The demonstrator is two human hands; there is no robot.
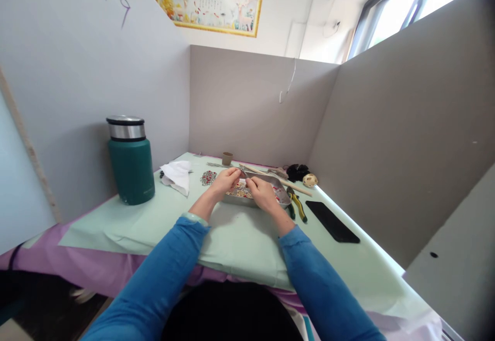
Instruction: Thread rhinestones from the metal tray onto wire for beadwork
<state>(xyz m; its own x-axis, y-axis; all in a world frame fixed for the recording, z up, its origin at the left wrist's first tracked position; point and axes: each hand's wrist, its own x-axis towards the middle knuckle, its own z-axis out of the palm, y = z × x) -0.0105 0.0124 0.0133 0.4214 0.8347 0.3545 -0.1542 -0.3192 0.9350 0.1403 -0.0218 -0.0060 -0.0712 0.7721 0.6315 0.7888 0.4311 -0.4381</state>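
Note:
Over a shallow metal tray [240,201], both hands meet with their fingertips close together. My left hand [226,182] is closed in a pinch near the tray's left side. Closed the same way, my right hand [263,193] reaches over the middle of the tray. Something thin and dark shows between the fingertips, too small to name. Inside the tray lie many small gold, red and white pieces [243,191], partly hidden by the hands. A cluster of red and silvery beads [208,178] rests on the table left of the tray.
Yellow-and-black pliers [298,208] lie right of the tray, beside a black phone-like slab [331,221]. Wooden sticks [296,187] lie behind it. A green flask [131,168], white tissue [177,176] and small brown cup [227,158] stand or lie leftward. Grey partitions [251,103] enclose the table.

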